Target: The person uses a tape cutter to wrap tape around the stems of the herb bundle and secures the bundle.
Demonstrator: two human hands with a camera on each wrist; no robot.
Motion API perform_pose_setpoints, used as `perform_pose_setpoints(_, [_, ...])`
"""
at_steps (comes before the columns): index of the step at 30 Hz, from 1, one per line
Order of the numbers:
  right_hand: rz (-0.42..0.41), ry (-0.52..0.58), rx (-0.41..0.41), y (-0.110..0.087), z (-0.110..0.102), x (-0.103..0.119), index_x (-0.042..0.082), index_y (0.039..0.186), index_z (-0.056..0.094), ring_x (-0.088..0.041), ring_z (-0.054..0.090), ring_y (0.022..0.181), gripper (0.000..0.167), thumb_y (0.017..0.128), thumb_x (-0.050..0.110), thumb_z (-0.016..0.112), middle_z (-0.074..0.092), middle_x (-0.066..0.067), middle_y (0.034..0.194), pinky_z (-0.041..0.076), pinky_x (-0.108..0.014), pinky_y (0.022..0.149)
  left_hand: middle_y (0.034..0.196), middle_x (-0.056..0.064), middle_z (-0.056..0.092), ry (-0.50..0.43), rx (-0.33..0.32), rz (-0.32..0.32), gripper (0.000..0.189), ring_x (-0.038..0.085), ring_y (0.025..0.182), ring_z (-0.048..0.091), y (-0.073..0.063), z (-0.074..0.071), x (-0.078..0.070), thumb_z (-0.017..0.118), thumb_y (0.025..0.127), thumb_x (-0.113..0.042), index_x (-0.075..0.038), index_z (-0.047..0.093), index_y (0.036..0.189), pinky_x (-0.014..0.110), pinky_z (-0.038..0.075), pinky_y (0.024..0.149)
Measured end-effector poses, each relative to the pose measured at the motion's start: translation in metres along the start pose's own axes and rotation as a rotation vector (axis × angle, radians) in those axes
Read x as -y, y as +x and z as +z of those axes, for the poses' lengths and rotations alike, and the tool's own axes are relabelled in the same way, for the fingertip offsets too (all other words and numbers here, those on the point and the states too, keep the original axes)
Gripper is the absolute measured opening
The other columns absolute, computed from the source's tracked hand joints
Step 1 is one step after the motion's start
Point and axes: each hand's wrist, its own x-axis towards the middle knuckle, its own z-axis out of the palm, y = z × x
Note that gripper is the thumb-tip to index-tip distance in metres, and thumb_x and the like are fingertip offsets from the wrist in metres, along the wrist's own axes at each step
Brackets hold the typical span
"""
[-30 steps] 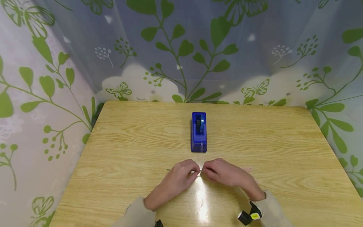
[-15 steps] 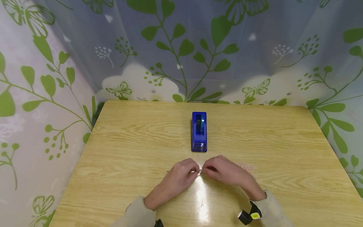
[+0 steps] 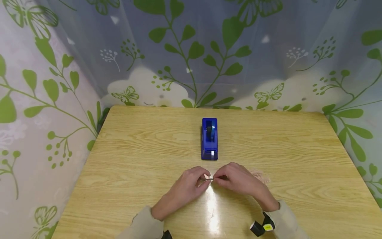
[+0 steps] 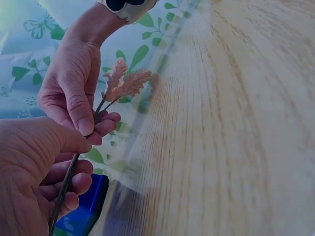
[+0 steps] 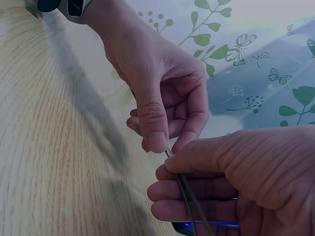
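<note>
Patterned cloth with green leaves and butterflies hangs at the left, far and right sides of a pale wood-grain table. Working from left to right, a pale sleeve leads to the left hand, near the middle of the table's near half. Its fingers curl round two thin dark stems lying side by side, probably to keep the pair together. Just far of the hands stands a blue tape dispenser, its cutting end turned to the near side, which puts the tape within easy reach. Next comes the right hand, almost touching the left; its thumb and index finger pinch the same stems, a grip that seems meant to steady or turn them. At the stems' right end, beyond the right hand, are two feathery pink flower heads; whether they touch the table I cannot tell.

Compared with half a second earlier, the left thumb and index tips look more parted, and a longer piece of stem shows between the hands. At far left, the protruding stem end now barely shows. The dispenser stands in the same spot.
</note>
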Motion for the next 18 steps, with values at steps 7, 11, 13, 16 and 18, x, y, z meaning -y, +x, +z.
perform_pose_setpoints(7, [-0.010, -0.004, -0.015, -0.0006, -0.0007, 0.0000, 0.018, 0.090, 0.081, 0.005, 0.040, 0.058, 0.013, 0.097, 0.011, 0.072, 0.055, 0.020, 0.067, 0.031, -0.018, 0.051, 0.087, -0.002, 0.069, 0.047, 0.000, 0.025, 0.007, 0.009, 0.071, 0.059, 0.0007, 0.0009, 0.0017, 0.075, 0.095, -0.009, -0.008, 0.078, 0.101, 0.013, 0.047, 0.062])
perform_pose_setpoints(11, [-0.005, -0.016, -0.020, -0.0012, -0.0009, -0.0003, 0.018, 0.095, 0.083, 0.005, 0.042, 0.059, 0.011, 0.096, 0.013, 0.074, 0.063, 0.020, 0.073, 0.033, -0.018, 0.051, 0.082, -0.004, 0.068, 0.058, 0.018, 0.023, 0.010, 0.003, 0.070, 0.055, 0.0012, 0.0011, 0.0019, 0.070, 0.097, -0.008, -0.009, 0.080, 0.097, 0.012, 0.047, 0.062])
perform_pose_setpoints(13, [0.002, -0.020, -0.020, -0.0018, -0.0011, -0.0004, 0.017, 0.099, 0.084, 0.005, 0.043, 0.059, 0.011, 0.096, 0.013, 0.075, 0.067, 0.018, 0.077, 0.034, -0.017, 0.051, 0.081, -0.004, 0.067, 0.052, 0.036, 0.013, 0.012, 0.000, 0.069, 0.053, 0.0013, 0.0011, 0.0022, 0.068, 0.098, -0.008, -0.008, 0.080, 0.097, 0.012, 0.047, 0.061])
perform_pose_setpoints(16, [0.008, -0.022, -0.016, -0.0021, -0.0014, -0.0001, 0.016, 0.102, 0.084, 0.005, 0.042, 0.058, 0.012, 0.096, 0.013, 0.075, 0.070, 0.017, 0.078, 0.033, -0.017, 0.050, 0.079, -0.004, 0.065, 0.043, 0.065, -0.001, 0.016, 0.000, 0.067, 0.051, 0.0009, 0.0013, 0.0031, 0.064, 0.100, -0.007, -0.007, 0.080, 0.095, 0.013, 0.046, 0.059])
perform_pose_setpoints(18, [0.012, -0.022, -0.015, -0.0024, -0.0016, 0.0002, 0.015, 0.103, 0.084, 0.005, 0.041, 0.056, 0.012, 0.096, 0.013, 0.075, 0.069, 0.017, 0.077, 0.033, -0.017, 0.049, 0.079, -0.005, 0.064, 0.040, 0.077, -0.011, 0.018, 0.000, 0.067, 0.050, 0.0007, 0.0014, 0.0036, 0.062, 0.102, -0.007, -0.008, 0.079, 0.095, 0.014, 0.045, 0.059])
